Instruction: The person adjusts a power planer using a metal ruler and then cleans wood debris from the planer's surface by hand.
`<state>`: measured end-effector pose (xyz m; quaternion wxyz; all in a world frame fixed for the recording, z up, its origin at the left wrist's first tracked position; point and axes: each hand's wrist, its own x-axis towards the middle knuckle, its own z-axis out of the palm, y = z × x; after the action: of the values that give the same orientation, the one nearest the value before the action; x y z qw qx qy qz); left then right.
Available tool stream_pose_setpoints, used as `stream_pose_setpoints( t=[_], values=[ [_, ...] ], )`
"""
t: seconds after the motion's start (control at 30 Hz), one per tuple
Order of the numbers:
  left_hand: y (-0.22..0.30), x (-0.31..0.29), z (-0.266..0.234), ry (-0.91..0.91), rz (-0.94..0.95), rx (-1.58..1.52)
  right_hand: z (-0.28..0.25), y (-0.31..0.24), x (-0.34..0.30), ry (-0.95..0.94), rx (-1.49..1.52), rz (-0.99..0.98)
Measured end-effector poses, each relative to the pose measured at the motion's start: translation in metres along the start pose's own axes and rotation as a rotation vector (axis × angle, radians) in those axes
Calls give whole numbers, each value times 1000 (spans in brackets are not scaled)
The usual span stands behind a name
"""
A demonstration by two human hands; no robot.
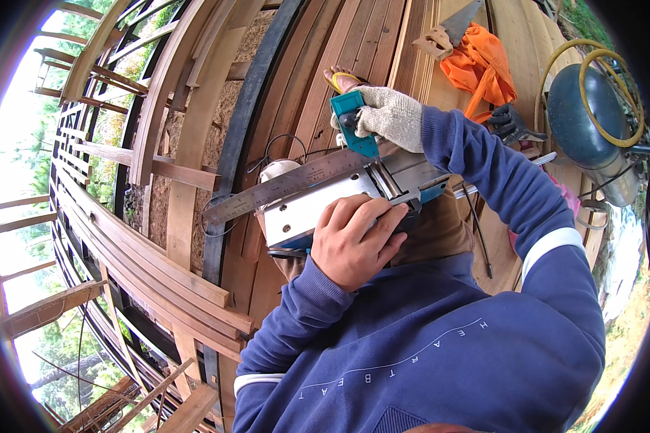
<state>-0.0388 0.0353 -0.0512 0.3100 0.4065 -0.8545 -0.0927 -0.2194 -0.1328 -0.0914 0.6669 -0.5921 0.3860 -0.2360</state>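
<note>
An upturned electric planer with a shiny metal sole and blue body rests in my lap. My bare left hand grips its side, fingers curled over the edge near the cutter opening. In a knitted off-white glove, my right hand is closed around the teal handle of a try square. The square's long steel blade lies along the planer's sole, its far end reaching past the sole to the left. Part of the handle is hidden by the gloved fingers.
Wooden boards spread ahead. A handsaw, an orange cloth and a black glove lie at the far right. Beside them stands a dark tank with a yellow hose. Stacked beams and open framing are at the left.
</note>
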Motion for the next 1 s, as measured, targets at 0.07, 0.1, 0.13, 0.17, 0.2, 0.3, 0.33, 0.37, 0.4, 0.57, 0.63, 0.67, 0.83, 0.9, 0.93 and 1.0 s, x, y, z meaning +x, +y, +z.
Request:
stream_pose_setpoints(
  t=[0.07, 0.1, 0.13, 0.17, 0.2, 0.3, 0.33, 0.37, 0.4, 0.57, 0.63, 0.67, 0.83, 0.9, 0.93, 1.0],
  values=[
    [1, 0, 0, -2, 1, 1, -2, 2, -1, -6, 7, -9],
    [0, 0, 0, -2, 0, -1, -1, -1, -1, -13, -3, -11],
    [0, 0, 0, -3, -2, -2, -1, -2, -1, -21, -14, -13],
    [0, -1, 1, -3, -3, -4, -1, -2, -1, -23, 3, -5],
    [0, 0, 0, -5, -3, -5, -1, -1, -1, -23, 21, 3],
    [0, 0, 0, -9, -2, -7, 0, 3, 0, -27, 73, 0],
    [0, 0, 0, -9, -2, -5, 0, 4, 1, -30, 91, -6],
    [1, 0, 0, -8, -1, -3, 1, 3, 0, -23, 75, -5],
    [1, 0, 0, -9, -2, -5, 1, 1, 0, -17, 59, -4],
    [0, -2, 0, -4, -7, -6, 2, -1, 0, -25, 2, -8],
    [0, 0, 0, -4, -1, -9, -2, 8, 5, -32, -8, -57],
    [0, 0, 0, -4, 2, -10, -2, 12, 4, -17, 25, -74],
    [0, -1, 0, 7, 9, -12, 2, 3, -1, 2, 37, -95],
    [0, -3, 0, 11, 7, 5, -2, 1, -2, 52, 71, -60],
    [1, -4, 1, 12, 1, 21, -4, -1, -3, 76, 89, -42],
    [1, -7, 2, 23, -2, 56, -3, -13, -16, 125, 132, -90]
  ],
)
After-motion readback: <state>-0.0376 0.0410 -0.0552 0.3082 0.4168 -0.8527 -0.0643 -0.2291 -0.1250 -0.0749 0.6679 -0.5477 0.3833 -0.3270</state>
